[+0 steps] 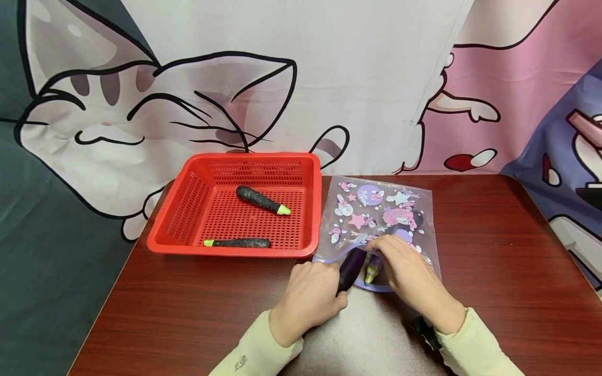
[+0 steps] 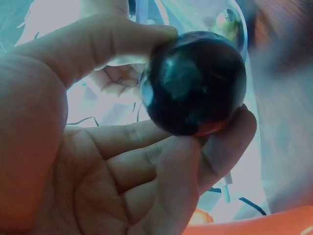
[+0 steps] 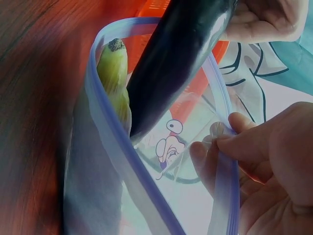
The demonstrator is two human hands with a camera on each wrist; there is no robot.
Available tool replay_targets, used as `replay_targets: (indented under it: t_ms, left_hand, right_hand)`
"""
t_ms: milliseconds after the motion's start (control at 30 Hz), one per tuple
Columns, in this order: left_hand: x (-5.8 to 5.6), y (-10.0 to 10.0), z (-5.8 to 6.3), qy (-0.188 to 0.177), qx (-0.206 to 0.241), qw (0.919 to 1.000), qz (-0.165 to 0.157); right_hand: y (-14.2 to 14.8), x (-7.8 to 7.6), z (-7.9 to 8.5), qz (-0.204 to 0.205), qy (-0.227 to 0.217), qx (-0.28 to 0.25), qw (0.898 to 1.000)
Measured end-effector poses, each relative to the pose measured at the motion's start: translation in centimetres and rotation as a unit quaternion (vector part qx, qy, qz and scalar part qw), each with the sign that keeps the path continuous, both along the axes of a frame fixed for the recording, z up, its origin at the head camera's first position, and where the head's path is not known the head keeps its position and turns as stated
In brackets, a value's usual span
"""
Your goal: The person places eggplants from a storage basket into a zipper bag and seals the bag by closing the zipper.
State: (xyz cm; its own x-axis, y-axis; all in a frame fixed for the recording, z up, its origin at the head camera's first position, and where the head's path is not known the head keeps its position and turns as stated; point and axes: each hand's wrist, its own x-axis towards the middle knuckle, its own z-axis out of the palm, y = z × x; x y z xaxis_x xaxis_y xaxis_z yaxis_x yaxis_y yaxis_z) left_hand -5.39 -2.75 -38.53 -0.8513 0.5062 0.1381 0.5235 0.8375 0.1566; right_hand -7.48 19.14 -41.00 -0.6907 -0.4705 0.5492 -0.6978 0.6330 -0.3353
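My left hand grips a dark purple eggplant near its rounded end, thumb on one side and fingers on the other. The eggplant's far end reaches into the mouth of a clear zip bag with a purple rim and cartoon prints. With thumb and fingers, my right hand pinches the bag's rim by its small clear slider, and the mouth gapes. A second eggplant lies inside the bag, its green stem end toward the opening.
A red perforated basket stands left of the bag. In it are two dark, wrinkled vegetables with light green ends, one toward the back and one at the front. A cartoon-printed cloth hangs behind the brown table.
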Motion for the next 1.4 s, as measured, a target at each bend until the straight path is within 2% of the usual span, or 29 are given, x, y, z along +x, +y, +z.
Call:
replay_targets:
  t_ms: [833,1400]
  left_hand:
    - [0.1,1.6,-0.9,0.036,0.01,0.9991,0.021]
    - [0.3,2.4,-0.8,0.049,0.025,0.997,0.055]
  right_hand:
    - [0.0,0.0,0.1,-0.001,-0.008,-0.003,1.0]
    - [0.0,0.0,0.0,0.003,-0.001,-0.005,1.0]
